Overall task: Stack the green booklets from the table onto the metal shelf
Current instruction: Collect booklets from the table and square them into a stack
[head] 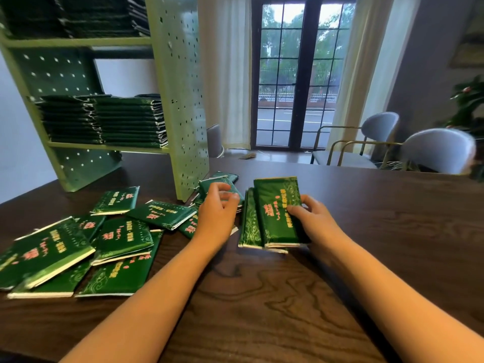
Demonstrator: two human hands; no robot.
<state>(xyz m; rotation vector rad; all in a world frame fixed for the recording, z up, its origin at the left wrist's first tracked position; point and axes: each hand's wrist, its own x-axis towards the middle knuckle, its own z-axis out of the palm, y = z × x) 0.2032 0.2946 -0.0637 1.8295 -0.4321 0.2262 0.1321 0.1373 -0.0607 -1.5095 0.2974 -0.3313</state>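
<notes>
At ten o'clock on the table (262, 297), the metal shelf (180, 100) stands upright, pale green, its side and back panels punched with small holes. Its middle tier holds two piles of green booklets (104, 121) side by side, spines outward. The tier above carries more dark green piles (78, 17), cut off by the top edge. The lowest bay shows only its punched back panel.

From eight to nine o'clock, loose booklets (123, 239) lie scattered and overlapping on the wood. Each cover bears pink and yellow characters with gold cloud scrolls at the edges; the writing is too blurred to read.

Near the centre, the right hand (311, 218) pinches a small stack (275, 210) of booklets, thumb on the top cover, the stack's near end resting on the table. Just to its left, at the shelf's foot, the left hand (217, 218) curls its fingers over a single booklet (209, 186).

The table is dark wood with a strong grain. At twelve o'clock, a black-framed glazed door (301, 74) stands between cream curtains (225, 74). Two grey chairs (440, 150) with gold frames sit at two o'clock, a leafy plant (468, 100) at three.
</notes>
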